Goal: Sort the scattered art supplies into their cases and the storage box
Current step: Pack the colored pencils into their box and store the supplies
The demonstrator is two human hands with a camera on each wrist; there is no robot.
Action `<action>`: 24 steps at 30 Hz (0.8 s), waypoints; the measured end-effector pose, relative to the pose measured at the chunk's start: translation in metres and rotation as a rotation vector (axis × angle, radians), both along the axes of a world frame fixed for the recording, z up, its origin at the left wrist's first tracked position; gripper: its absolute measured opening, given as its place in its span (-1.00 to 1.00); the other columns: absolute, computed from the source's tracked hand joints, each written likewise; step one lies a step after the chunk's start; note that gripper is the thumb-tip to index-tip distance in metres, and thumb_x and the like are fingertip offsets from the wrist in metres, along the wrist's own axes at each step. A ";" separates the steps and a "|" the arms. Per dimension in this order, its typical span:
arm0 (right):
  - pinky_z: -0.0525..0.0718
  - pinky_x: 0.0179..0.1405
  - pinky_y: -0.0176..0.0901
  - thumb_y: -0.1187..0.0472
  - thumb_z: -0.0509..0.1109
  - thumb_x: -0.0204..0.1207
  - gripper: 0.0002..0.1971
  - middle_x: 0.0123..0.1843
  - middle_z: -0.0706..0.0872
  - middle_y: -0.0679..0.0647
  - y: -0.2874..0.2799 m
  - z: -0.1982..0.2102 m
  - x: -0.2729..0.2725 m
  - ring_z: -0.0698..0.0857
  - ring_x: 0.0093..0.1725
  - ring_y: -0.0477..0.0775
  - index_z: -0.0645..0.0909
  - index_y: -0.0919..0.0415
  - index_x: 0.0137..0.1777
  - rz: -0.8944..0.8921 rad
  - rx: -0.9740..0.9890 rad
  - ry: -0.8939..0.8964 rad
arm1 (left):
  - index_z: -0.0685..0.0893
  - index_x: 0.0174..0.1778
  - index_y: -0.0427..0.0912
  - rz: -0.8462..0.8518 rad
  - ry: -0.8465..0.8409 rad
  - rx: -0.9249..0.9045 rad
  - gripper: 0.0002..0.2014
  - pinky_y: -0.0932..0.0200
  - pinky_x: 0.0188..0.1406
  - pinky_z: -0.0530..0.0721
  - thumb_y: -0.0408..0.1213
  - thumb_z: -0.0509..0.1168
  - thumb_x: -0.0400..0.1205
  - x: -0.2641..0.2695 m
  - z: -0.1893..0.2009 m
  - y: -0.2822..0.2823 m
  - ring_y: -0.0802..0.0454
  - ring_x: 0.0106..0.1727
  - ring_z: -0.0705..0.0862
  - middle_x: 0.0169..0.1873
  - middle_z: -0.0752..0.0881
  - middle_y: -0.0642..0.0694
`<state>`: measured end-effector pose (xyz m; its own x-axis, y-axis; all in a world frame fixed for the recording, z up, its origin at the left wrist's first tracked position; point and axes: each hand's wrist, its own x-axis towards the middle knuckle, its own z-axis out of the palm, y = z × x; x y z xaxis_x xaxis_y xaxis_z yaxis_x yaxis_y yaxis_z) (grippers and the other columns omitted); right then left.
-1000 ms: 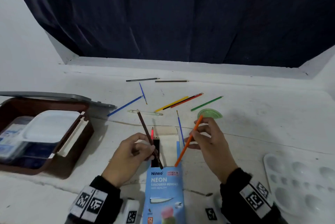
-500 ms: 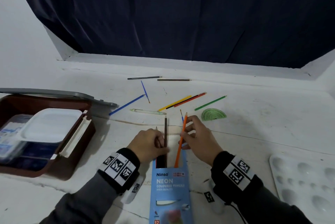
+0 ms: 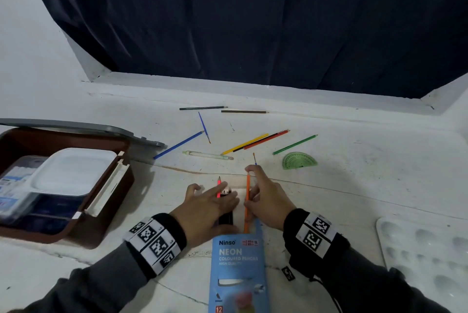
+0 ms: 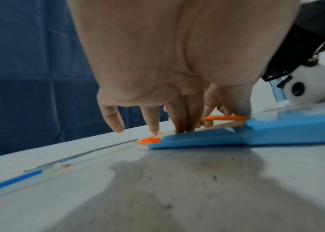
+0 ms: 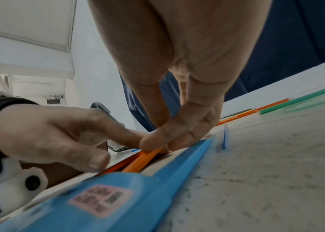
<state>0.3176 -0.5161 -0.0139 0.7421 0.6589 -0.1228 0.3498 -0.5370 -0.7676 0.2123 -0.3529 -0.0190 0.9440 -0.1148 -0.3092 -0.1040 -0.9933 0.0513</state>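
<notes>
A blue "Neon" pencil box (image 3: pixel 238 262) lies open-ended in front of me, its mouth facing away. My left hand (image 3: pixel 215 194) rests over the mouth with straight fingers on the ends of the dark pencils (image 3: pixel 225 192). A pink pencil (image 3: pixel 218 187) pokes out between those fingers. My right hand (image 3: pixel 253 186) pinches an orange pencil (image 3: pixel 247 201) whose lower end is inside the box. In the right wrist view thumb and finger press the orange pencil (image 5: pixel 142 161) at the box (image 5: pixel 137 188) mouth. The left wrist view shows my straight fingers (image 4: pixel 183 122) touching the box (image 4: pixel 277 131).
An open brown storage box (image 3: pixel 106 211) holding a white tray stands at the left. Loose on the table beyond my hands: a blue pencil (image 3: pixel 178 145), white pen (image 3: pixel 207 155), yellow and red pencils (image 3: pixel 253 143), green pencil (image 3: pixel 295 144), green protractor (image 3: pixel 298 160). A white palette (image 3: pixel 425 249) lies right.
The brown pencil has gone from my left hand's grip down into the box, and that hand now lies flat over it. The orange pencil has slid deeper into the box.
</notes>
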 end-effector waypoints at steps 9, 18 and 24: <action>0.68 0.21 -0.13 0.34 0.41 0.54 -0.56 0.08 0.79 0.21 0.008 0.007 -0.002 0.76 0.08 0.12 0.60 0.28 0.44 0.146 -0.137 -0.080 | 0.39 0.63 0.05 -0.043 -0.133 -0.051 -0.26 -0.21 0.53 0.13 0.32 -0.13 0.58 -0.020 -0.004 0.011 0.20 0.74 0.06 0.71 0.22 0.15; 0.41 -0.16 -0.18 0.20 0.46 0.54 -0.68 -0.12 0.48 0.11 0.019 0.008 -0.014 0.51 -0.12 0.08 0.45 0.19 -0.38 0.368 -0.417 -0.306 | 0.17 0.73 0.06 0.038 -0.072 -0.049 -0.24 -0.15 0.48 0.13 0.31 0.13 0.65 -0.017 -0.001 0.010 0.20 0.73 0.07 0.74 0.08 0.15; 0.43 -0.26 -0.23 0.38 0.43 0.49 -0.96 -0.20 0.60 0.02 0.012 0.001 -0.024 0.59 -0.16 0.02 0.71 0.31 -0.10 0.551 -0.303 -0.344 | 0.23 0.70 0.13 0.053 -0.076 -0.085 -0.28 -0.07 0.43 0.12 0.27 0.22 0.65 -0.015 -0.006 0.011 0.23 0.73 0.04 0.73 0.09 0.20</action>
<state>0.2939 -0.5039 -0.0131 0.3410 0.9229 -0.1786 0.8266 -0.3849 -0.4106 0.1974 -0.3415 -0.0254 0.9699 -0.0862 -0.2275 -0.0577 -0.9900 0.1290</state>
